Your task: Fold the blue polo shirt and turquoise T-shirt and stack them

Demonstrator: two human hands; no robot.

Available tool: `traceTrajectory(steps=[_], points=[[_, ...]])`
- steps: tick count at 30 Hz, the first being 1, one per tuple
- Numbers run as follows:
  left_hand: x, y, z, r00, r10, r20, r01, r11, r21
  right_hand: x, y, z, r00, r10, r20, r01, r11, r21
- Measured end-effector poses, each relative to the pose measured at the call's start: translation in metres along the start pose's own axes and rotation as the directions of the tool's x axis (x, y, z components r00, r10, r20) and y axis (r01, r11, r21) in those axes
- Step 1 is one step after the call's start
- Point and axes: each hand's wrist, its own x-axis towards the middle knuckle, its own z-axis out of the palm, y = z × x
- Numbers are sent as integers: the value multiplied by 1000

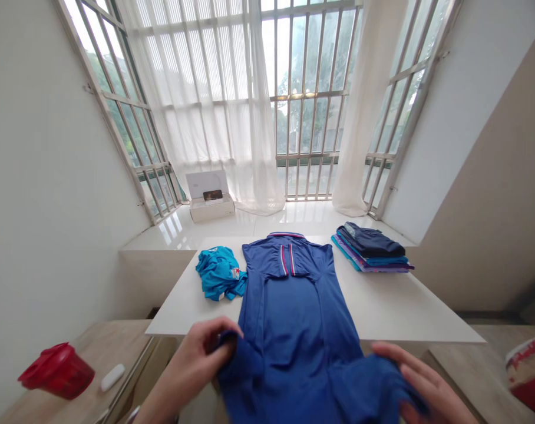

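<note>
A dark blue garment (294, 318) with a red-and-white striped collar lies lengthwise on the white table (409, 312), its sleeves folded in near the collar. Its lower part hangs over the table's near edge. My left hand (210, 347) is closed round the lower left side of the cloth. On the other side, my right hand (420, 377), a little blurred, grips the lower right side, where the fabric bunches up. Left of the garment lies a crumpled bright blue garment (218, 274). To the right sits a stack of folded clothes (371, 247), navy on top.
Behind the table, a white box (212, 206) with a raised lid and a phone (213, 195) stands on the window ledge. At lower left are a red container (59, 372) and a white oval object (112, 377). A red-and-tan bag (530, 368) is at far right.
</note>
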Motion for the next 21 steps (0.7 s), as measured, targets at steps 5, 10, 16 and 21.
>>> traceTrajectory(steps=[5,10,16,21], points=[[128,-34,17,986,-62,-155,96,970,222,83,-33,20,1000,23,0,-21,949,315],[146,-86,23,989,1,-148,54,926,373,139,-4,-11,976,-171,-135,151,977,-148],[158,-77,17,990,135,44,-137,837,530,176,-15,-14,907,-355,228,389,498,-775],[177,-60,17,944,136,300,-298,741,602,194,-26,2,884,-230,408,461,273,-844]])
